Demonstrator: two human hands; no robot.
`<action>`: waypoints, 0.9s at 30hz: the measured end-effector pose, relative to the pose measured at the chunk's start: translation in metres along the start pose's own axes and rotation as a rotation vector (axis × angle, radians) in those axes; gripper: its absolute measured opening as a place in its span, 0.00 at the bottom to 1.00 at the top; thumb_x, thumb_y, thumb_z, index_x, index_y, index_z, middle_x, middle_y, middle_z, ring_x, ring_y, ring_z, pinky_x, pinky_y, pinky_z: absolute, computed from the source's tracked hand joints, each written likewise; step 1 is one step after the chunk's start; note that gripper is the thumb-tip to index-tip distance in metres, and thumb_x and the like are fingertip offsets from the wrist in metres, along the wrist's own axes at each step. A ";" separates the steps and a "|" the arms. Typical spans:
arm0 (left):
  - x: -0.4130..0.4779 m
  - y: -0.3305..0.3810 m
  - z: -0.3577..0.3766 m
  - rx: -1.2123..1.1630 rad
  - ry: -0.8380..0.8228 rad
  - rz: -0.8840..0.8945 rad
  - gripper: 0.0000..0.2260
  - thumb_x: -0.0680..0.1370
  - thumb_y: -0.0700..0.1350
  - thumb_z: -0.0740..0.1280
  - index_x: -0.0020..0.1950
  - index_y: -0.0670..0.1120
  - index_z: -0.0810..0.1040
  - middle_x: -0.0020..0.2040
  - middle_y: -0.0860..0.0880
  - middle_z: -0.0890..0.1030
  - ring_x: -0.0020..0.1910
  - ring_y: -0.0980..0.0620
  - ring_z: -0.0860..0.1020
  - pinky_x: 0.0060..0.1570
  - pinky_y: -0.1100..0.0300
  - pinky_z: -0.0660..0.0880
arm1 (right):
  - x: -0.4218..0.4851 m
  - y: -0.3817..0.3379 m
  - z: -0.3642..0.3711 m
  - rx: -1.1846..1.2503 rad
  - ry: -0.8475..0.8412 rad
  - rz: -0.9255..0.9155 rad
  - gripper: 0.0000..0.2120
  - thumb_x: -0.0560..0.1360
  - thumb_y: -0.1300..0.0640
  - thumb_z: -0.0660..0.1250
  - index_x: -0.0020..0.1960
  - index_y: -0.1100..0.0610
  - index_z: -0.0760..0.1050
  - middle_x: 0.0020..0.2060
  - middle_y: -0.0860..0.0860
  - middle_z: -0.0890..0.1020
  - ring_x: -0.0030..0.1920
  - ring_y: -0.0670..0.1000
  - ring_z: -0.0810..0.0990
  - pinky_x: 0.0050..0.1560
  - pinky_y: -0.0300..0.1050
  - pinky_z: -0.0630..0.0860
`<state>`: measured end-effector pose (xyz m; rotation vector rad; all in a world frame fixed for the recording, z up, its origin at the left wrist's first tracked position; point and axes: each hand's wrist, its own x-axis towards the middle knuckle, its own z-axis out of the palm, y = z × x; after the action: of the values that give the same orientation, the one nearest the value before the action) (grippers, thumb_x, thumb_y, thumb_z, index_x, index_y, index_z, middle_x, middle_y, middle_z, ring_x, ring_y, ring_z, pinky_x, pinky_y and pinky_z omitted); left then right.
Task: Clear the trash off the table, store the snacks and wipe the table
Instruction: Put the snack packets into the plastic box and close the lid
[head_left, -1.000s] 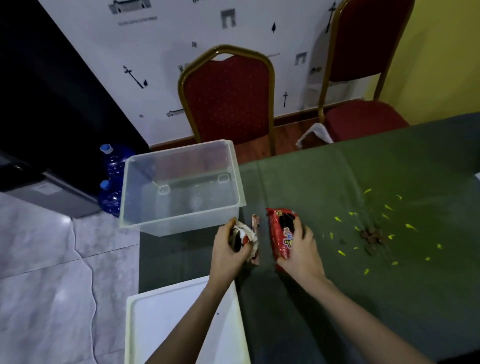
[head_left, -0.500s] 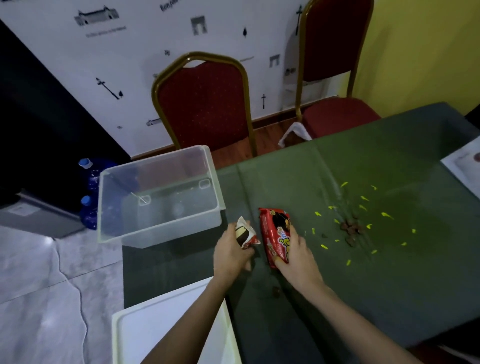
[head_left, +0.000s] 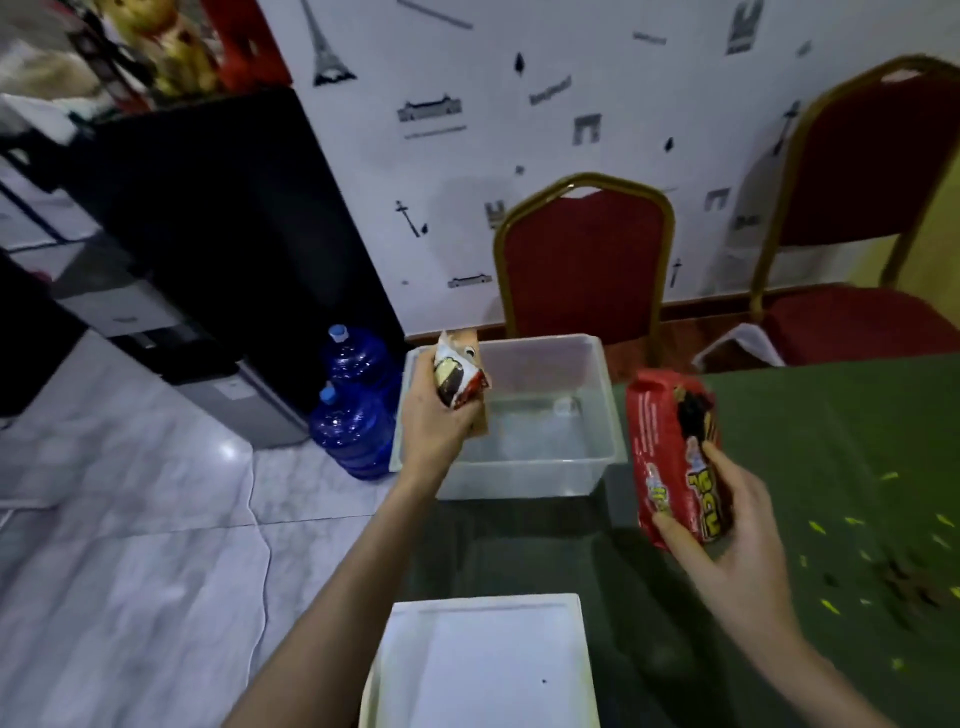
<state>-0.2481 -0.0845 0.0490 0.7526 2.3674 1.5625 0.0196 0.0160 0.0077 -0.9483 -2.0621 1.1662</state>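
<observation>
My left hand (head_left: 434, 431) grips a small white and red snack packet (head_left: 457, 382), raised over the left rim of a clear plastic bin (head_left: 550, 467). The bin looks empty and sits at the table's left end. In my right hand (head_left: 737, 535) is a larger red snack packet (head_left: 670, 457), lifted off the green tablecloth (head_left: 810, 431) just right of the bin. Yellow scraps (head_left: 852, 519) and brown crumbs (head_left: 909, 582) lie scattered on the cloth at the right.
A white lid (head_left: 483, 660) rests at the table's near left corner. Two red chairs (head_left: 587, 270) stand behind the table by the wall. Two blue water bottles (head_left: 353, 415) stand on the tiled floor left of the bin, beside a dark cabinet (head_left: 218, 218).
Both hands have lifted their packets off the table. The left hand has gone up and over the bin's left rim. The view has swung left.
</observation>
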 end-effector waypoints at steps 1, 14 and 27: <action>0.010 -0.016 -0.001 0.118 -0.027 0.001 0.24 0.69 0.37 0.72 0.60 0.51 0.68 0.48 0.53 0.77 0.46 0.55 0.78 0.35 0.68 0.76 | 0.009 -0.010 0.006 0.003 0.019 -0.019 0.34 0.67 0.50 0.71 0.69 0.38 0.60 0.62 0.42 0.65 0.59 0.40 0.68 0.50 0.34 0.69; 0.030 -0.077 0.021 0.540 -0.218 -0.186 0.26 0.71 0.48 0.73 0.65 0.51 0.65 0.64 0.49 0.72 0.54 0.50 0.77 0.51 0.55 0.77 | 0.123 -0.018 0.137 -0.513 -0.272 -0.055 0.34 0.70 0.51 0.73 0.71 0.48 0.61 0.67 0.49 0.69 0.64 0.52 0.71 0.61 0.49 0.74; 0.029 -0.073 0.020 0.477 -0.051 0.016 0.06 0.77 0.44 0.66 0.42 0.50 0.72 0.41 0.53 0.76 0.36 0.59 0.74 0.39 0.67 0.71 | 0.120 -0.020 0.126 -0.536 -0.341 -0.208 0.02 0.76 0.55 0.66 0.47 0.53 0.74 0.45 0.50 0.81 0.46 0.49 0.79 0.50 0.48 0.78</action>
<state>-0.2865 -0.0763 -0.0221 0.8852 2.7299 0.9684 -0.1516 0.0461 -0.0140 -0.7712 -2.7565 0.7103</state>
